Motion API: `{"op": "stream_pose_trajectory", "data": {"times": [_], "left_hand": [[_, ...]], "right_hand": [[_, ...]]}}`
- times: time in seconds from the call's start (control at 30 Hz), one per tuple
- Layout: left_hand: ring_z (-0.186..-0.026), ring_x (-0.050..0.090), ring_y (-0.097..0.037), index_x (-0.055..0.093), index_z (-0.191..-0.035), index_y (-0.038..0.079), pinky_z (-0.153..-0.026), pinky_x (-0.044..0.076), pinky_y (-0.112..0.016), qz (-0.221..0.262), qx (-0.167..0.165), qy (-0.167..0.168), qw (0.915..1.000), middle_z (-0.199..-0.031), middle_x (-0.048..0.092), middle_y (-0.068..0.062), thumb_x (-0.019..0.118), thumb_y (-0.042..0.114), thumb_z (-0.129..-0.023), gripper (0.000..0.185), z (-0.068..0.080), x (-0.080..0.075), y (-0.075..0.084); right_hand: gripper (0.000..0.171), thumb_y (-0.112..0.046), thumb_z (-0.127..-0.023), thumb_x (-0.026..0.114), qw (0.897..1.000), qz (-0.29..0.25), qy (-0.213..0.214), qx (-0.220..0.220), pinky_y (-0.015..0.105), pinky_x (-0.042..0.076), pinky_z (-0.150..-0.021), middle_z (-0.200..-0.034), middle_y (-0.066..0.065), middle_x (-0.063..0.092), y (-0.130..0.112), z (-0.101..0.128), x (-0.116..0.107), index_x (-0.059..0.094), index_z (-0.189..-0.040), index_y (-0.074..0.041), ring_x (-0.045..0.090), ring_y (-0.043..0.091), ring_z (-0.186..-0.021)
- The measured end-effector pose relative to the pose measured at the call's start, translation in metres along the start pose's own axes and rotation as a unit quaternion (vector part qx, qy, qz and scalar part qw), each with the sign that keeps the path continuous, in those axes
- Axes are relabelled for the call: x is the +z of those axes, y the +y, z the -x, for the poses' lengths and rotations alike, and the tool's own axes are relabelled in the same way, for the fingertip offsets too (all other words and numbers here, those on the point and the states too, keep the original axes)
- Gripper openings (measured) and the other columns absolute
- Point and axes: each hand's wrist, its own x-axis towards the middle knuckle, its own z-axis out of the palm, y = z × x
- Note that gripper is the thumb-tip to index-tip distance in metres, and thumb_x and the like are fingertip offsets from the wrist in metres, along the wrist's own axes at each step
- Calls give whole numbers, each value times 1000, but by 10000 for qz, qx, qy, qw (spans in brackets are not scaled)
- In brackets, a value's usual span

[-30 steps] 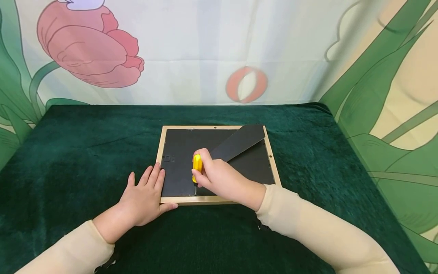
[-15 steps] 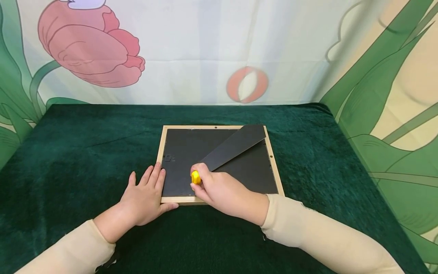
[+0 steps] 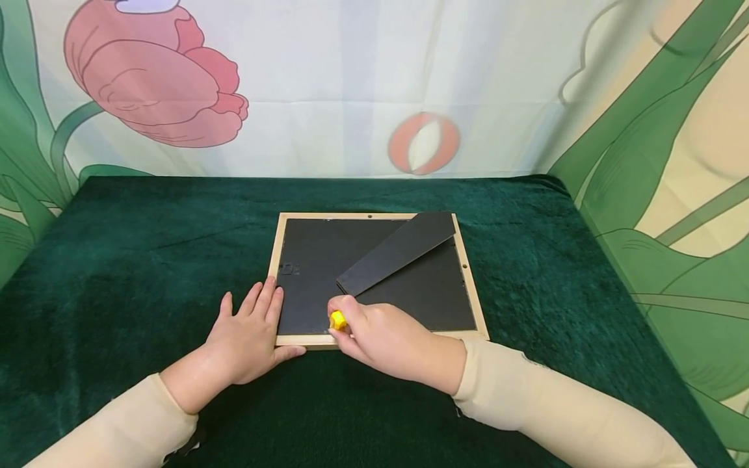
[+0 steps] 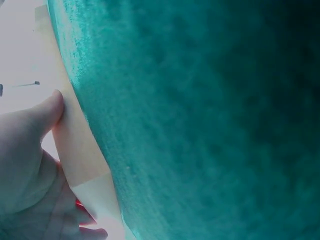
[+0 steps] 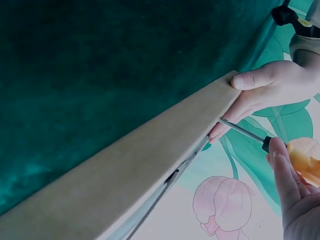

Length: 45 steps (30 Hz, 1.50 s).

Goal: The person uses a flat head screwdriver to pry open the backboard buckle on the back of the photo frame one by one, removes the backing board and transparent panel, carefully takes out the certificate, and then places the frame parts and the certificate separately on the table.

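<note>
The right hand (image 3: 386,338) gripped a yellow-handled screwdriver (image 3: 337,320), its thin metal shaft at the near edge of the picture frame (image 3: 279,286). The left hand (image 3: 246,338) lay flat, fingers straight, on the frame's near-left corner. Light wood, black backing, a black stand leg (image 3: 398,252) angled across, face-down on green cloth (image 3: 146,260).

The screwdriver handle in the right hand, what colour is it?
Yellow; the screwdriver handle shows best in the head view.

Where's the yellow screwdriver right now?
In the head view, the screwdriver is gripped in the right hand at the near edge of the picture frame, just right of the left hand that rests on the frame's near-left corner.
</note>
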Motion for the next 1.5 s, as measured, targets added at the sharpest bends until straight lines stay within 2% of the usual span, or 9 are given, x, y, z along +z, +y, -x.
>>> {"op": "stream_pose_trajectory", "data": {"times": [0.2, 0.33, 0.43, 0.57, 0.7, 0.9, 1.0, 1.17, 1.5], "left_hand": [[-124, 12, -35, 20, -133, 0, -90, 8, -61, 2, 2, 43, 10000, -139, 8, -18, 27, 76, -66, 101, 1, -1, -2], [-124, 12, -35, 22, -132, -1, -91, 8, -59, 7, 41, 131, 9999, -138, 11, -18, 29, 75, -67, 100, 1, -1, -2], [-124, 12, -34, 23, -132, -1, -92, 8, -58, -5, 66, 137, 9999, -138, 12, -18, 29, 74, -68, 99, 1, -1, -1], [-124, 12, -34, 23, -132, -1, -93, 9, -57, -91, 83, 162, 9998, -138, 12, -18, 29, 74, -69, 98, 1, -3, 0], [-124, 10, -33, 23, -133, 0, -93, 9, -56, -48, 138, 158, 9998, -138, 13, -18, 29, 74, -68, 99, 1, -6, 0], [-125, 5, -32, 21, -134, 5, -93, 9, -57, 313, 228, 6, 9993, -140, 9, -14, 32, 73, -68, 95, 3, -7, -8], [-125, 5, -32, 23, -134, 9, -92, 11, -57, 355, 284, 38, 9990, -140, 9, -14, 33, 72, -69, 92, 4, -6, -10], [-124, 10, -34, 29, -133, 12, -91, 13, -58, 205, 337, 224, 9990, -138, 16, -17, 37, 68, -71, 84, 6, -5, -8], [-123, 13, -35, 30, -133, 13, -91, 17, -56, 153, 423, 224, 9987, -137, 17, -19, 46, 64, -71, 82, 7, -7, -8]], "right_hand": [[29, -17, -82, 52, 9997, -226, -22, -126, 7, 32, -44, -66, -3, 51, 3, 3, -3, 36, -103, -6, 38, 2, -45], [29, -20, -84, 52, 9908, -1171, -358, 584, 9, 37, -49, -72, -5, 54, 16, 1, -10, 35, -105, -8, 45, -1, -52], [31, -20, -83, 55, 9616, -2281, -452, 1456, 13, 43, -59, -80, -4, 57, 32, 0, -15, 35, -104, -11, 54, 0, -64], [30, -19, -82, 56, 9084, -3385, -128, 2452, 21, 47, -67, -88, 0, 59, 52, -3, -18, 36, -102, -10, 59, 7, -73], [30, -19, -81, 57, 8585, -3964, 74, 3251, 25, 47, -68, -91, 5, 59, 64, -10, -14, 37, -100, -7, 61, 12, -74], [26, -13, -82, 56, 8059, -4575, -172, 3755, 29, 47, -71, -96, 14, 57, 59, -26, -12, 40, -99, -3, 61, 20, -79], [23, -11, -82, 55, 7945, -4698, -302, 3835, 30, 47, -71, -97, 16, 57, 52, -36, -14, 45, -100, -1, 60, 23, -82], [24, -9, -80, 57, 7916, -4715, -365, 3869, 28, 47, -70, -96, 15, 58, 52, -46, -7, 50, -101, 1, 59, 25, -85], [31, -11, -79, 59, 7799, -4857, -310, 3935, 27, 48, -67, -97, 11, 57, 65, -46, 24, 50, -105, 1, 59, 23, -85]]}}
